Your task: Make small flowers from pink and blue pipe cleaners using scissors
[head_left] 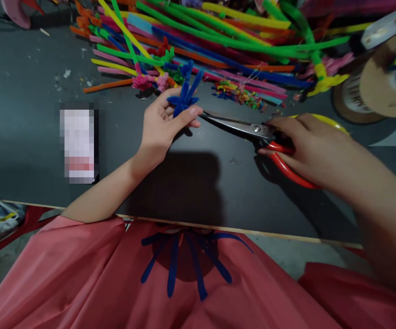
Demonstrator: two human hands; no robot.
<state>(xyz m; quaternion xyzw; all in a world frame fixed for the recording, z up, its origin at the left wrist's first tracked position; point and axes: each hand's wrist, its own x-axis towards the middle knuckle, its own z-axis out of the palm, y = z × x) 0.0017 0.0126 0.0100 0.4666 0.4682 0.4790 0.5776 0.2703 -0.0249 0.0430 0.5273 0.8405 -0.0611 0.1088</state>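
Note:
My left hand (163,123) pinches a small blue pipe-cleaner flower (185,95) between thumb and fingers above the dark table (29,151). My right hand (303,146) grips the red handles of a pair of scissors (249,129). The steel blades point left and their tips sit just under the flower, close to my left thumb. Several blue pipe-cleaner pieces (187,265) lie on the red cloth in my lap (81,283).
A big heap of coloured pipe cleaners (218,41) covers the back of the table, with small finished flowers (150,81) and bright cut scraps (240,93) at its near edge. Tape rolls (379,82) stand at the right. A blurred-out flat object (79,142) lies at the left.

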